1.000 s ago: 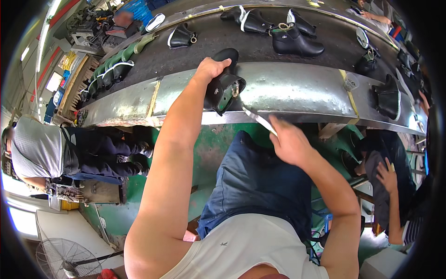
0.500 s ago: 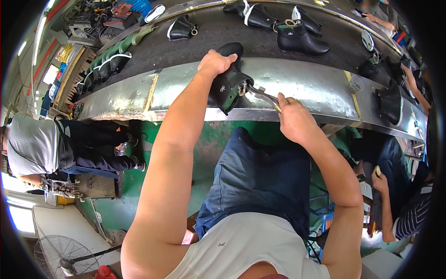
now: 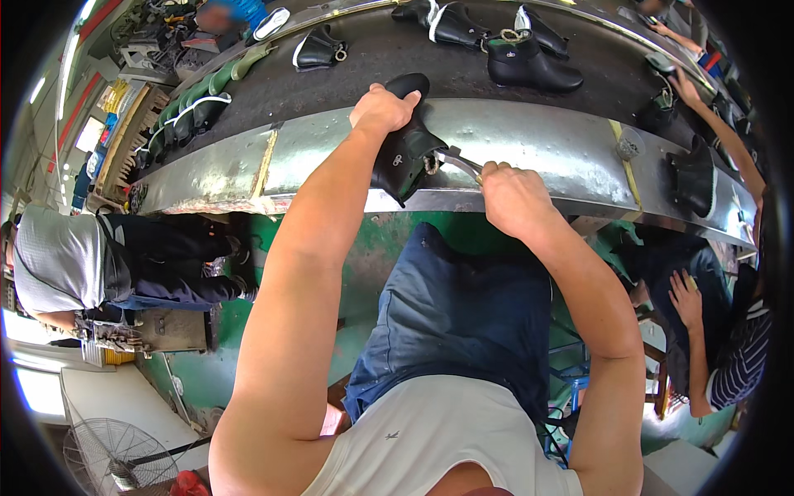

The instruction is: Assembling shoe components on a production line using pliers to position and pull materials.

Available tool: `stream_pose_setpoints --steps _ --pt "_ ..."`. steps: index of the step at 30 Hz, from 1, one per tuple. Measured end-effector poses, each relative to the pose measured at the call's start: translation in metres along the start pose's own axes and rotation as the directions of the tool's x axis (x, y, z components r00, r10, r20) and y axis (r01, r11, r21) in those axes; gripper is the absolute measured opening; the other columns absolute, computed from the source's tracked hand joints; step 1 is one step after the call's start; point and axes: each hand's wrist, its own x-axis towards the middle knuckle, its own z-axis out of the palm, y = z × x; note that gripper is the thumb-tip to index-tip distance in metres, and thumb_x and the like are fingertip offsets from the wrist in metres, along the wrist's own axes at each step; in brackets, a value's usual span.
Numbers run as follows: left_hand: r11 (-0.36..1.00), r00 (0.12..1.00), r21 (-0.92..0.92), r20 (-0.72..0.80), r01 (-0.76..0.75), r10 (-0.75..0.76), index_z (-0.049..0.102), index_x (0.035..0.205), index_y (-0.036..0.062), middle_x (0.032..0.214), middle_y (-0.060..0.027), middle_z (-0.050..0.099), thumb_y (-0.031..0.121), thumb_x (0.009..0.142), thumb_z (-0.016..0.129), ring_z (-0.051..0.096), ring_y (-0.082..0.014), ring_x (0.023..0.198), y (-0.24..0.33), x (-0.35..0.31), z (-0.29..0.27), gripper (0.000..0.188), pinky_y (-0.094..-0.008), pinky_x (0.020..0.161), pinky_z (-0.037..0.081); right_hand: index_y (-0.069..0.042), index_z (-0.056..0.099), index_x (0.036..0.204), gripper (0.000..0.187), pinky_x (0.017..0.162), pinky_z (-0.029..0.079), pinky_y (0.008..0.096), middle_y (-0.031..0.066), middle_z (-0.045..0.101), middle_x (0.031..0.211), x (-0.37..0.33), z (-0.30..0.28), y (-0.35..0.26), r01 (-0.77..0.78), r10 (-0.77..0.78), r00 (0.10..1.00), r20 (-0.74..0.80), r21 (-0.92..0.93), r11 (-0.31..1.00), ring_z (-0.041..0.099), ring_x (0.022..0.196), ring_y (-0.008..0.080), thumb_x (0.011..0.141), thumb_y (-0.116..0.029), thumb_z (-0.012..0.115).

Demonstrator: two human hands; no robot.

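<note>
A black ankle boot [image 3: 397, 172] lies across the near metal edge of the bench, its toe pointing away from me and its opening toward me. My left hand [image 3: 385, 109] is closed round its foot part, near the toe. In my right hand [image 3: 514, 197] is a pair of metal pliers [image 3: 463, 164], fingers wrapped round the handles. The jaws meet the right side of the boot's top rim; whether they pinch it I cannot tell. Just beside them, a loop of rope [image 3: 432, 164] sticks out of the boot's opening.
More black boots [image 3: 529, 66] stand or lie along the dark belt [image 3: 273, 95]. Green and black boots [image 3: 192, 120] line up at the left. A small clear cup [image 3: 630, 147] sits on the metal edge at right. Co-workers are on both sides; one's hand [image 3: 685, 298] shows at right.
My right hand and the pliers have moved left, closer to the boot. Its rim is turned so less green lining shows. At right, the co-worker's hands have shifted.
</note>
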Motion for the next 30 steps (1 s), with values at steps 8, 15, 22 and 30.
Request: stream_pose_setpoints --steps 8,15,22,30 --pt "0.997 0.999 0.066 0.016 -0.036 0.035 0.043 0.145 -0.0024 0.141 -0.0196 0.059 0.070 0.090 0.054 0.056 -0.0318 0.132 0.004 0.000 0.007 0.091 -0.0411 0.108 0.045 0.001 0.058 0.102 0.021 0.075 0.056 0.0491 0.0230 0.069 0.092 -0.062 0.016 -0.006 -0.008 0.018 0.999 -0.035 0.276 0.961 0.069 0.084 0.0404 0.094 -0.018 0.061" --pt "0.997 0.998 0.056 -0.037 -0.055 0.058 0.044 0.142 0.0008 0.132 -0.0162 0.065 0.064 0.089 0.061 0.063 -0.0310 0.123 0.015 -0.007 0.006 0.085 -0.0389 0.103 0.050 -0.001 0.059 0.118 0.029 0.078 0.051 0.0446 0.0209 0.067 0.089 -0.119 0.040 0.023 -0.334 0.030 0.934 0.357 0.837 0.433 0.065 0.086 0.0429 0.094 -0.018 0.062" --pt "0.744 0.657 -0.089 -0.547 -0.662 0.519 0.058 0.127 -0.0008 0.134 -0.0212 0.061 0.053 0.089 0.066 0.053 -0.0344 0.133 -0.028 -0.032 0.027 0.066 -0.0500 0.113 0.037 0.000 0.061 0.120 0.037 0.082 0.050 0.0478 0.0207 0.067 0.097 -0.106 0.025 0.076 -0.032 0.125 0.966 -0.225 0.380 0.925 0.066 0.091 0.0408 0.095 -0.027 0.063" --pt "0.668 0.567 0.152 -0.413 -0.729 0.713 0.050 0.145 0.0106 0.158 -0.0177 0.035 0.047 0.071 0.086 0.024 -0.0430 0.150 -0.115 -0.129 0.076 0.090 -0.0725 0.114 0.009 -0.002 0.062 0.125 0.046 0.093 0.044 0.0468 0.0150 0.065 0.111 -0.035 0.044 0.186 -0.204 0.165 0.898 -0.408 -0.054 0.977 0.059 0.110 0.0339 0.091 -0.032 0.067"
